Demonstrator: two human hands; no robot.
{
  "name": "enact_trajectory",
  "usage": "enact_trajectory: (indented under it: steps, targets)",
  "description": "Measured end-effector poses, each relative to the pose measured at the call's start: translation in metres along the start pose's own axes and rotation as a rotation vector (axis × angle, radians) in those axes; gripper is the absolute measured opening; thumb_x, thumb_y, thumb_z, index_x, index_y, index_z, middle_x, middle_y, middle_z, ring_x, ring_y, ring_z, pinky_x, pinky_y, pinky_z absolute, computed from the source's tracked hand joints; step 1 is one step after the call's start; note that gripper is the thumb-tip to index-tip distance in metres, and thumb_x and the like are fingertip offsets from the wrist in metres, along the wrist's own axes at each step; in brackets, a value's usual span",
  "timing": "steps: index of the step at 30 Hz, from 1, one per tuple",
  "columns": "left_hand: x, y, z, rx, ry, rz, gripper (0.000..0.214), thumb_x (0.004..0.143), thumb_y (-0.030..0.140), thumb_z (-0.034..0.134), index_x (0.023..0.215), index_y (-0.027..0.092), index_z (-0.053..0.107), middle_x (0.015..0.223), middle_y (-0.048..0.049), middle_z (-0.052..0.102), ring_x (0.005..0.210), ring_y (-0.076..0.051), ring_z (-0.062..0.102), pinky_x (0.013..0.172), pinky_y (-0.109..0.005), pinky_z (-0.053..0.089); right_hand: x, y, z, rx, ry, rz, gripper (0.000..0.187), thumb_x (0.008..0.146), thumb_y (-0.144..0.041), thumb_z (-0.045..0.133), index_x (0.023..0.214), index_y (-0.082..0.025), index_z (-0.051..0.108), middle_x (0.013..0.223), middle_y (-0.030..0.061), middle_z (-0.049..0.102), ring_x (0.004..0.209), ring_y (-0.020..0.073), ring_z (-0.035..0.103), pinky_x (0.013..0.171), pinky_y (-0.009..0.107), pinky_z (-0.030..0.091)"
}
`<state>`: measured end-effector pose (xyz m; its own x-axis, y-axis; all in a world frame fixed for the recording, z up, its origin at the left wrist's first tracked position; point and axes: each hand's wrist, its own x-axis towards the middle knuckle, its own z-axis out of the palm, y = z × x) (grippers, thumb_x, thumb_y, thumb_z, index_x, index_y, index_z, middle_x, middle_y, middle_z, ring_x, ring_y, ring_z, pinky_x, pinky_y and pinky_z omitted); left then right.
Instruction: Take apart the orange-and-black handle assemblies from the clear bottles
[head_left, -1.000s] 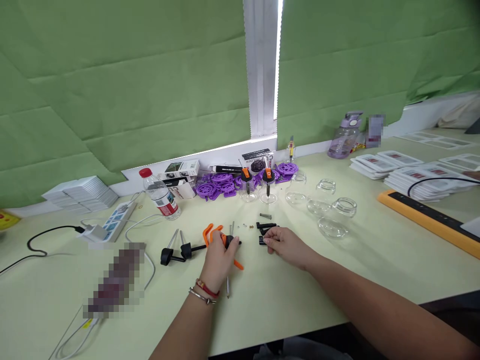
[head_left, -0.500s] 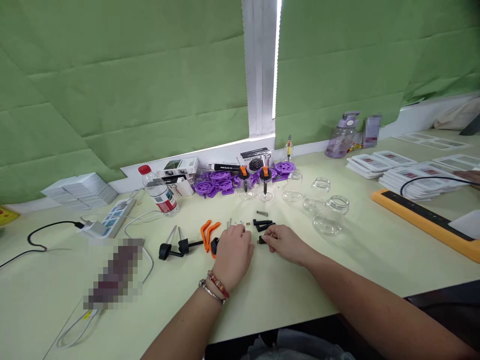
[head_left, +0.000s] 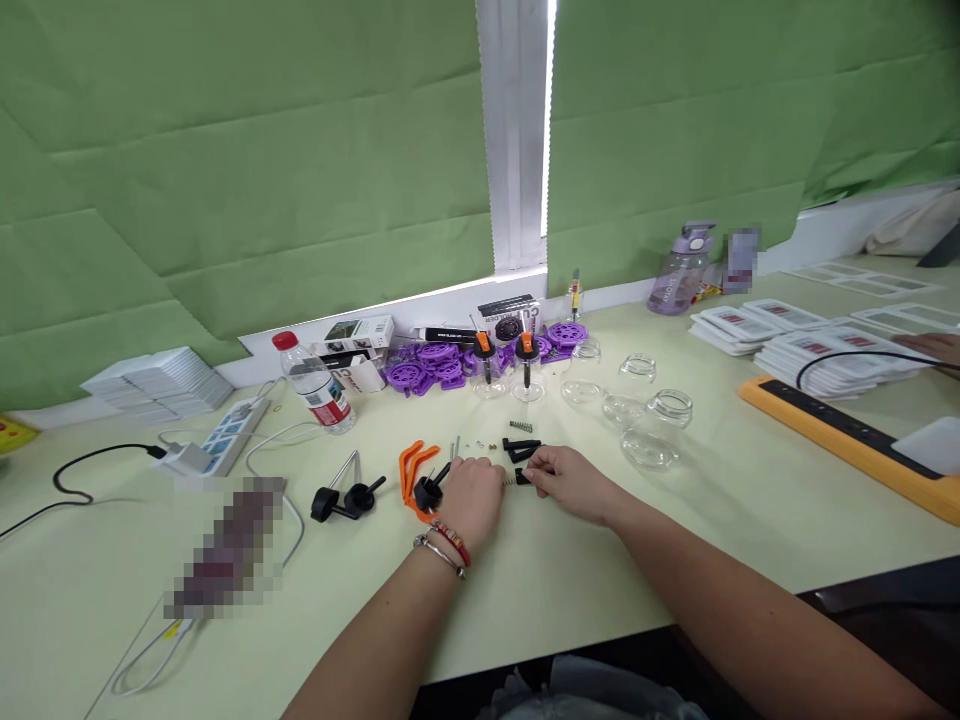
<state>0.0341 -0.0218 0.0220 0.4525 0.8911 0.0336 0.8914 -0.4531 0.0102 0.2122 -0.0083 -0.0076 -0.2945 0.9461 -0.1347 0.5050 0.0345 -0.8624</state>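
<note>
My right hand [head_left: 564,484] pinches a small black plastic piece [head_left: 523,477]. A small metal spring [head_left: 511,481] bridges the gap between that piece and the fingertips of my left hand [head_left: 474,500], which is curled closed around its end. Behind my right fingers lie black plastic levers [head_left: 519,446], with a larger loose spring [head_left: 520,426] beyond them. Left of my left hand sits a black cap with a handle and metal rod [head_left: 429,492], beside orange V-shaped clips [head_left: 409,468]. Two similar black caps [head_left: 360,496] rest farther left.
Glass jars [head_left: 649,440] stand to the right, before a yellow-orange bar [head_left: 825,430]. Along the back are purple plastic parts [head_left: 427,368], orange-and-black topped jars [head_left: 527,370] and a water bottle [head_left: 319,390]. Cables and a power strip [head_left: 234,436] lie left. Another person's hand shows at far right.
My left hand has shifted slightly right, uncovering more of the black cap beside it. The small spring now shows between my hands. One cap farther left has turned, its handle pointing up-right.
</note>
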Motion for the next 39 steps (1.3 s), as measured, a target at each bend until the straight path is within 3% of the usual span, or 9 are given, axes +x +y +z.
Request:
enact_trajectory:
  steps: [6, 15, 23, 32, 39]
  targets:
    - [-0.002, -0.004, -0.006, 0.04, -0.019, -0.017, 0.024, 0.084, 0.01, 0.044, 0.074, 0.016, 0.065, 0.075, -0.0079, 0.063, 0.076, -0.023, 0.06, 0.074, -0.037, 0.038, -0.001, -0.004, -0.008, -0.198, 0.096, -0.05, 0.023, 0.085, -0.036, 0.047, 0.076, -0.02, 0.06, 0.071, 0.0021, 0.064, 0.062, 0.0148, 0.054, 0.054, 0.025, 0.036]
    - [-0.001, -0.017, -0.005, 0.043, -0.033, 0.05, 0.019, 0.08, 0.006, 0.048, 0.071, 0.016, 0.062, 0.072, -0.0054, 0.062, 0.072, -0.021, 0.059, 0.074, -0.035, 0.035, 0.003, -0.004, 0.002, -0.386, 0.184, -0.2, 0.022, 0.087, -0.029, 0.049, 0.082, -0.022, 0.068, 0.087, 0.0031, 0.067, 0.085, 0.02, 0.057, 0.071, 0.029, 0.04]
    - [-0.007, -0.028, -0.008, 0.001, 0.043, 0.057, 0.014, 0.075, 0.007, 0.052, 0.082, 0.017, 0.059, 0.083, -0.0042, 0.059, 0.082, -0.02, 0.055, 0.076, -0.034, 0.032, 0.006, -0.002, 0.008, -0.466, 0.242, -0.269, 0.022, 0.088, -0.027, 0.051, 0.088, -0.022, 0.072, 0.089, 0.0046, 0.065, 0.085, 0.0202, 0.054, 0.074, 0.031, 0.041]
    - [-0.005, -0.025, -0.004, -0.009, 0.013, 0.086, 0.019, 0.08, 0.009, 0.048, 0.068, 0.017, 0.06, 0.074, -0.0042, 0.059, 0.076, -0.019, 0.054, 0.076, -0.036, 0.029, 0.007, -0.005, 0.013, -0.485, 0.282, -0.271, 0.016, 0.084, -0.026, 0.058, 0.089, -0.02, 0.072, 0.095, 0.0071, 0.059, 0.09, 0.0224, 0.052, 0.08, 0.035, 0.044]
    - [-0.006, -0.024, -0.003, -0.007, 0.051, 0.04, 0.023, 0.083, 0.009, 0.042, 0.068, 0.018, 0.058, 0.072, -0.0044, 0.059, 0.075, -0.02, 0.054, 0.078, -0.037, 0.029, 0.002, -0.006, 0.013, -0.48, 0.258, -0.41, 0.019, 0.084, -0.03, 0.059, 0.095, -0.02, 0.07, 0.099, 0.0089, 0.059, 0.093, 0.0235, 0.053, 0.08, 0.037, 0.047]
